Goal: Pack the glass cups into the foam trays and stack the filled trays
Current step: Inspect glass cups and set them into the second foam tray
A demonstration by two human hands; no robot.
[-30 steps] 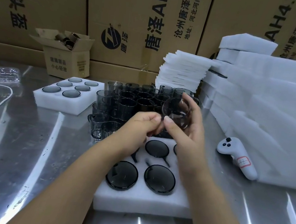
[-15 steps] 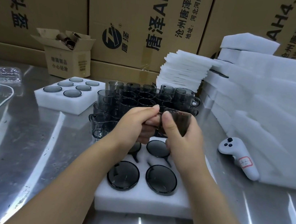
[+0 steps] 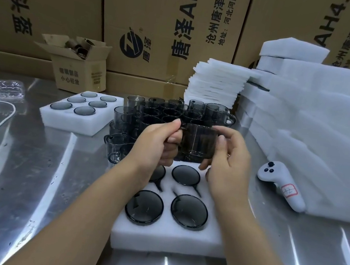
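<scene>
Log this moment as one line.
left hand, right hand: gripping glass cup | above foam tray | tray: four seated cups visible

You are standing at a packing bench in a warehouse or factory stockroom. A wall of big printed cartons (image 3: 160, 30) rises right behind your steel table (image 3: 29, 180). Foam sheets (image 3: 216, 82) and thicker foam slabs (image 3: 324, 141) are piled in stacks on your right. A crowd of identical smoked cups (image 3: 150, 111) stands massed in the middle. A filled tray (image 3: 76, 117) sits to the left, near a small open box (image 3: 77, 72).
</scene>
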